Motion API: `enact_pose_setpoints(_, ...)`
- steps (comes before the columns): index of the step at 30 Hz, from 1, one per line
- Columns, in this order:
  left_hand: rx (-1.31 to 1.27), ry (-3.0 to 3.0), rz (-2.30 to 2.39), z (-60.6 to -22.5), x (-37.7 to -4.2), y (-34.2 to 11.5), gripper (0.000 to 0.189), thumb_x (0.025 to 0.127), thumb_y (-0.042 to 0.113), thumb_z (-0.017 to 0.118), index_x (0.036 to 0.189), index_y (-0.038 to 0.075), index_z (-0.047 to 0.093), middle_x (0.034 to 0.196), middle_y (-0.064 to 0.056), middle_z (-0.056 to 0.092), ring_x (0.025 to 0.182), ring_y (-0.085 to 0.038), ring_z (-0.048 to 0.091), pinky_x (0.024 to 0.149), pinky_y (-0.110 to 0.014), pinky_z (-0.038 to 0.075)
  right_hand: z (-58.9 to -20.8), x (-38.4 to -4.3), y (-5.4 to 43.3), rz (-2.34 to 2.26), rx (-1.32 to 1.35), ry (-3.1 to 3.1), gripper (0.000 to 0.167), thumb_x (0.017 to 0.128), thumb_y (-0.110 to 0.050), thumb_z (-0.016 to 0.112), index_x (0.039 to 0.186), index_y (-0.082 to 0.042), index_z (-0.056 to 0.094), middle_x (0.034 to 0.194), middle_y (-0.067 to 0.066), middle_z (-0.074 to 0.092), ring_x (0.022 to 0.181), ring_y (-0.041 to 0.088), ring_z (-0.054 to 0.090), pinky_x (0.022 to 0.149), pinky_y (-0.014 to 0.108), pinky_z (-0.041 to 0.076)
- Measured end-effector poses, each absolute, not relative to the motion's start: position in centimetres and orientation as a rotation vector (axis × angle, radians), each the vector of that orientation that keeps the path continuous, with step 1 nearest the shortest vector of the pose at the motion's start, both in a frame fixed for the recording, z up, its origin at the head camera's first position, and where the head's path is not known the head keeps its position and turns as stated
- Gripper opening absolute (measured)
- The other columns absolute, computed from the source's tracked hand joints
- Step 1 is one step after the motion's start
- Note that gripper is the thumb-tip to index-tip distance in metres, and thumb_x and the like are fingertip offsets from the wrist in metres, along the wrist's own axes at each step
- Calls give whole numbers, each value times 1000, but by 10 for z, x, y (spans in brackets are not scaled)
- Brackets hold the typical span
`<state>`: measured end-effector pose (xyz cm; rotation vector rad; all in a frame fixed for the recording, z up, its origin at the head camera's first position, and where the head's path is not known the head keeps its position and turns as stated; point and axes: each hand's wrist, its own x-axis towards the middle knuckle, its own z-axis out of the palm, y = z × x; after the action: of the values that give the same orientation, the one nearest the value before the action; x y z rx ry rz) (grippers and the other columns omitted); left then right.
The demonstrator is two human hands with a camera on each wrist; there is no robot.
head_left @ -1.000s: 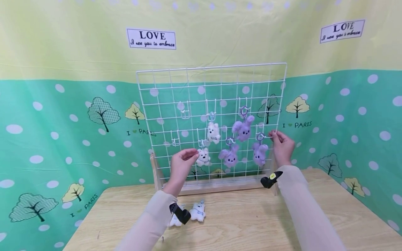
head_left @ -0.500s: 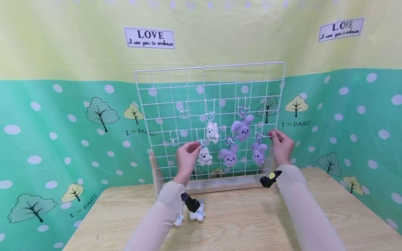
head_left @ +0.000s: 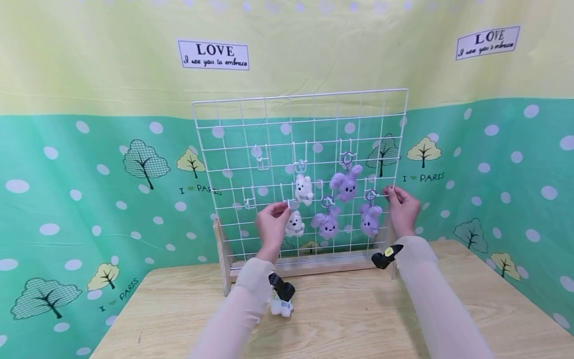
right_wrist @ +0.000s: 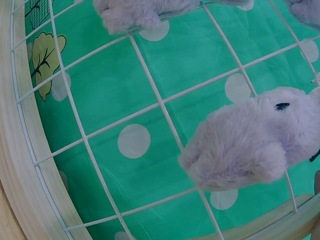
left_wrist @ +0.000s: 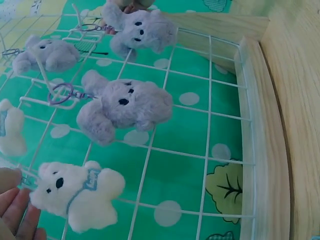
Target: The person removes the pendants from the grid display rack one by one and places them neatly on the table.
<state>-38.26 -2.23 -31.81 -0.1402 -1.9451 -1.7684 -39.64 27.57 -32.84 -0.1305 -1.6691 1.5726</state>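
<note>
Rightward across the head view goes the left hand [head_left: 273,227], compared with a second ago, and the lower white bear charm [head_left: 295,225] has shifted slightly the same way. That charm is a fluffy plush with stubby limbs, dark eyes, a black nose and a pale blue band across the body bearing a small lettered patch; a blue clasp shows at its head. It hangs head up in front of the wire grid [head_left: 300,95], below and a little left of the upper white bear charm [head_left: 303,189] and left of a purple plush charm [head_left: 327,224]. The left thumb and fingers pinch it by the clasp; they cover the top, so I cannot tell how it sits on its hook.

Earlier those fingers were lower, beside the charm's head; now they are up at its clasp. The right hand [head_left: 402,212] looks unchanged, thumb and forefinger pinching the grid's right edge. On the surface [head_left: 341,319], two white charms showed before; the left sleeve and wrist camera now hide most of them, leaving one charm's lower part [head_left: 281,308] visible.
</note>
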Motion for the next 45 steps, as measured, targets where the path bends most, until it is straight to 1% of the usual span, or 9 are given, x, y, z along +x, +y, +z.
enact_pose_setpoints(9, -98, -1880, -1714, -322, -387, -12, 14, 81, 12, 74, 93, 6, 71, 87, -7, 70, 81, -19, 65, 75, -31, 55, -328, -395, 276, 1587, -142, -1662, 33, 93, -24, 59, 116, -1, 64, 109, 8, 69, 92, 3, 65, 85, 16, 49)
enact_pose_setpoints(16, -59, -1827, -1664, -322, -388, -5, 12, 80, 11, 75, 90, 5, 70, 84, -7, 70, 77, -20, 64, 70, -31, 55, -328, -397, 276, 1562, -133, -1672, 34, 92, -27, 59, 116, -3, 64, 111, 12, 68, 94, 4, 65, 86, 15, 48)
enact_pose_setpoints(19, -43, -1820, -1649, -322, -389, -3, 13, 80, 12, 75, 90, 6, 70, 84, -6, 69, 77, -19, 63, 69, -30, 54, -328, -397, 276, 1571, -133, -1659, 34, 92, -26, 60, 116, -2, 64, 110, 11, 68, 93, 3, 65, 85, 15, 49)
enact_pose_setpoints(26, -33, -1811, -1652, -322, -391, -2, 13, 80, 13, 75, 89, 6, 69, 84, -6, 69, 77, -19, 63, 70, -31, 54, -327, -397, 276, 1569, -133, -1667, 34, 92, -26, 59, 117, -3, 64, 111, 12, 68, 93, 2, 65, 86, 15, 48)
enact_pose_setpoints(36, -52, -1814, -1663, -324, -394, -4, 13, 80, 14, 76, 88, 7, 68, 82, -5, 67, 76, -17, 62, 70, -29, 53, -329, -399, 277, 1561, -118, -1665, 34, 92, -26, 59, 116, -3, 64, 110, 11, 68, 92, 2, 65, 85, 15, 48)
enact_pose_setpoints(45, -59, -1838, -1687, -323, -395, -5, 10, 81, 12, 74, 88, 6, 69, 83, -6, 68, 78, -19, 63, 72, -31, 54, -329, -398, 277, 1562, -131, -1677, 34, 93, -28, 58, 117, -4, 64, 112, 12, 67, 95, 5, 65, 87, 16, 48)
